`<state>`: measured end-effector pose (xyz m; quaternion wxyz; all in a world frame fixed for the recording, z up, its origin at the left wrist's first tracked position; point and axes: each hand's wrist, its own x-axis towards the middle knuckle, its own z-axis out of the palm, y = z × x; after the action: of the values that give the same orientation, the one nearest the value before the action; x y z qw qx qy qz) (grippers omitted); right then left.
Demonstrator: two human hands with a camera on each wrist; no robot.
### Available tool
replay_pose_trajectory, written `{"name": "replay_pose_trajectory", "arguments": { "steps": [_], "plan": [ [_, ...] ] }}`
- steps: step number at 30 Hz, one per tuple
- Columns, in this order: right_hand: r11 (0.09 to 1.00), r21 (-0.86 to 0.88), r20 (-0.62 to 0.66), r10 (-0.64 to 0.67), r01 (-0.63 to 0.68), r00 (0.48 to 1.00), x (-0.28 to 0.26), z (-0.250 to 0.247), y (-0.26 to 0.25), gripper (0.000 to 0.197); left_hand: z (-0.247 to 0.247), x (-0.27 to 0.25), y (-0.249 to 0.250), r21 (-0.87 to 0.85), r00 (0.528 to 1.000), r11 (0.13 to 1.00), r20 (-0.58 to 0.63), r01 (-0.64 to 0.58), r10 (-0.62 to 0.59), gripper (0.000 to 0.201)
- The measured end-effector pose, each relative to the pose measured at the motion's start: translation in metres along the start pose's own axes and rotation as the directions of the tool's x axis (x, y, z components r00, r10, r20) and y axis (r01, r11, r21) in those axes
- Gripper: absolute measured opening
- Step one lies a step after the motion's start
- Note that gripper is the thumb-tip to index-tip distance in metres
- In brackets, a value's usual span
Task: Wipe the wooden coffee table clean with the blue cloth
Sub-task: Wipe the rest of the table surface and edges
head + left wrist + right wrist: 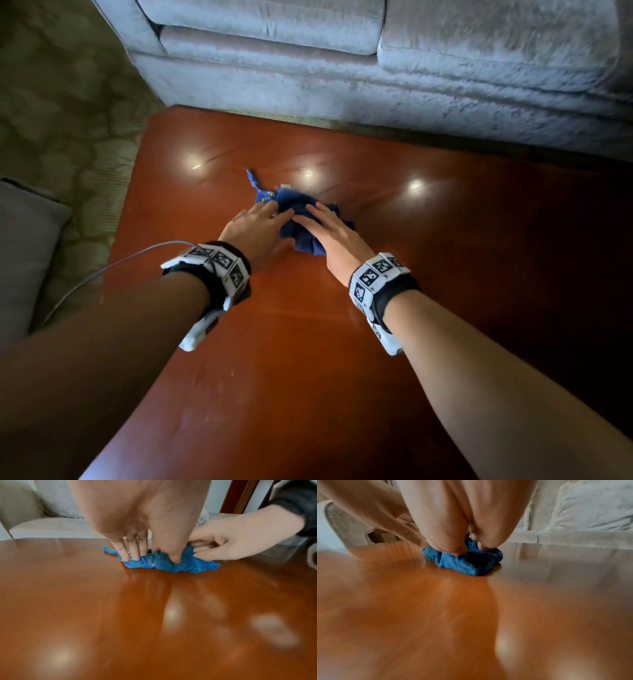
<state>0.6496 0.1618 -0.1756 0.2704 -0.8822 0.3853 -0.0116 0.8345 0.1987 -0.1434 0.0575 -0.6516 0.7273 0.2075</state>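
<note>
A crumpled blue cloth [306, 241] [171, 565] [465, 563] lies on the glossy reddish wooden coffee table [342, 342], towards its far side. My left hand [270, 212] [145, 551] presses straight fingers and thumb down on the cloth's left part. My right hand [318, 219] [469, 545] covers the right part, and the cloth is bunched up between its thumb and bent fingers. In the left wrist view the right hand [223, 543] shows curled fingers on the cloth. One thin corner of the cloth [252, 178] trails out to the far left.
A pale grey sofa [376, 68] runs along the table's far edge. Patterned carpet [68, 137] lies to the left, with a grey cushion [24, 246] at the near left. A grey cable [113, 267] hangs from my left wrist. Ceiling lights glare on the tabletop.
</note>
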Motion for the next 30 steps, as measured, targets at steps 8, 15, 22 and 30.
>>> {"name": "replay_pose_trajectory", "arguments": {
  "steps": [8, 15, 22, 30],
  "plan": [
    [0.987, 0.158, -0.021, -0.038, 0.040, 0.999, -0.075, 0.078, -0.098, 0.057, 0.022, -0.102, -0.045, -0.161, 0.972, 0.986, 0.222, -0.038, 0.074, 0.052],
    [0.985, 0.163, 0.119, -0.072, 0.052, 0.990, -0.102, 0.106, -0.146, 0.067, 0.040, -0.173, -0.056, -0.173, 0.952, 0.984, 0.307, 0.047, 0.008, 0.048],
    [0.990, 0.133, 0.212, -0.076, 0.048, 0.974, -0.117, 0.105, -0.174, 0.057, 0.063, -0.225, -0.047, -0.154, 0.948, 0.976, 0.301, 0.155, -0.103, 0.046],
    [0.996, 0.083, 0.237, -0.048, 0.029, 0.970, -0.160, 0.133, -0.215, 0.055, 0.090, -0.291, -0.034, -0.157, 0.938, 0.960, 0.299, 0.231, -0.176, 0.044]
  ]
}}
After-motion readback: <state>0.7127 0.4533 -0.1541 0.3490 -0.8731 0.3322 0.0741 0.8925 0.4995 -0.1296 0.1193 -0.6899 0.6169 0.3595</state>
